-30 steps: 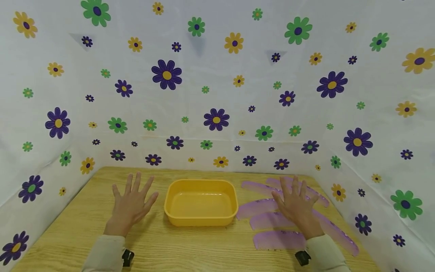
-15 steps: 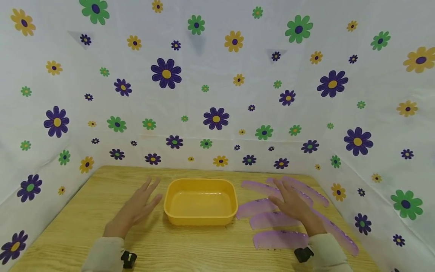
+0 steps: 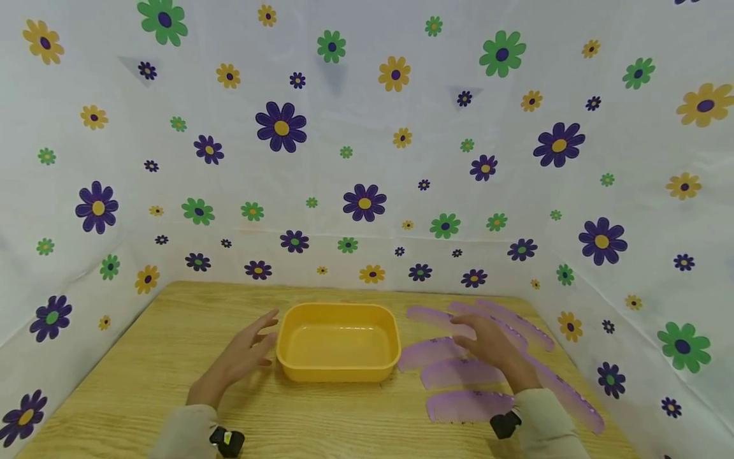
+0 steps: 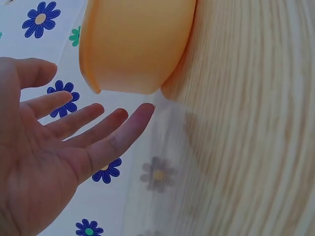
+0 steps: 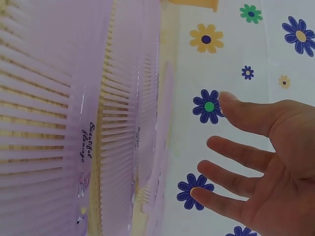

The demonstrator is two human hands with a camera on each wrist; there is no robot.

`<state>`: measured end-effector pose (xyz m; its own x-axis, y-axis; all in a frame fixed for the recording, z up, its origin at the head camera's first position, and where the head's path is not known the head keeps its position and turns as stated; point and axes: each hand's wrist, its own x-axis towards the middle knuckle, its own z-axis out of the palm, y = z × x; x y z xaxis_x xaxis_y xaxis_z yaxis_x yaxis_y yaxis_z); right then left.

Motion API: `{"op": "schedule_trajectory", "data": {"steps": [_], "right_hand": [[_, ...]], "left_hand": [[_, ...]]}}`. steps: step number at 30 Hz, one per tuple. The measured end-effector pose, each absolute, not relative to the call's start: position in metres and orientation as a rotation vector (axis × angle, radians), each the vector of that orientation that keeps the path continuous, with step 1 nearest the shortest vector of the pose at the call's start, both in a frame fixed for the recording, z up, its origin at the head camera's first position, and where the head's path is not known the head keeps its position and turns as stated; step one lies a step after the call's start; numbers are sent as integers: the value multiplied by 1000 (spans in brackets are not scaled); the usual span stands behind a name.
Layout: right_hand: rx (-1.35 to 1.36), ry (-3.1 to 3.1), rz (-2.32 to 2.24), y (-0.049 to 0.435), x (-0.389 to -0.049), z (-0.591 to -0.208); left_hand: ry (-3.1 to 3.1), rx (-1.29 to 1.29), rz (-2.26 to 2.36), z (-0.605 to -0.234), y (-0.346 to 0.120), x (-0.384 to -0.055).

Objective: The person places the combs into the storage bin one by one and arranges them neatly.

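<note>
My left hand (image 3: 241, 358) is held just off the left side of a yellow plastic tray (image 3: 338, 375), its fingers relaxed and holding nothing. In the left wrist view the fingers (image 4: 110, 142) point toward the tray's end wall (image 4: 138, 49) with a gap between. Over several translucent purple combs at the right hovers my right hand (image 3: 492, 344), loosely bent and holding nothing. Nearest the front lies one comb (image 3: 470, 406); another comb (image 3: 464, 372) is just behind it. The right wrist view shows comb teeth (image 5: 34, 113) large, with printed lettering, beside the right hand (image 5: 275, 162).
A wood-grain table (image 3: 344, 424) carries everything. White cloth (image 3: 355, 172) with green, yellow and purple flowers rises behind the table and along both sides. A long comb (image 3: 570, 395) slants toward the right edge. Dark wrist devices (image 3: 228, 441) sit at both sleeves.
Both hands were spread with straight fingers; now the fingers are more bent and turned inward. The left hand has moved right toward the tray. The tray and combs stay in place.
</note>
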<state>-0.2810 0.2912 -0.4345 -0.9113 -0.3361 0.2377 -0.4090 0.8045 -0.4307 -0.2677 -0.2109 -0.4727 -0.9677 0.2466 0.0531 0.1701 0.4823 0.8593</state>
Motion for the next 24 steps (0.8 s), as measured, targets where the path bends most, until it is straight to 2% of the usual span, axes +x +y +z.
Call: {"op": "schedule_trajectory", "data": {"steps": [24], "right_hand": [[584,-2935,686,282,-301,-453]], "left_hand": [[2420,372,1761,-488,-202,-269]]}}
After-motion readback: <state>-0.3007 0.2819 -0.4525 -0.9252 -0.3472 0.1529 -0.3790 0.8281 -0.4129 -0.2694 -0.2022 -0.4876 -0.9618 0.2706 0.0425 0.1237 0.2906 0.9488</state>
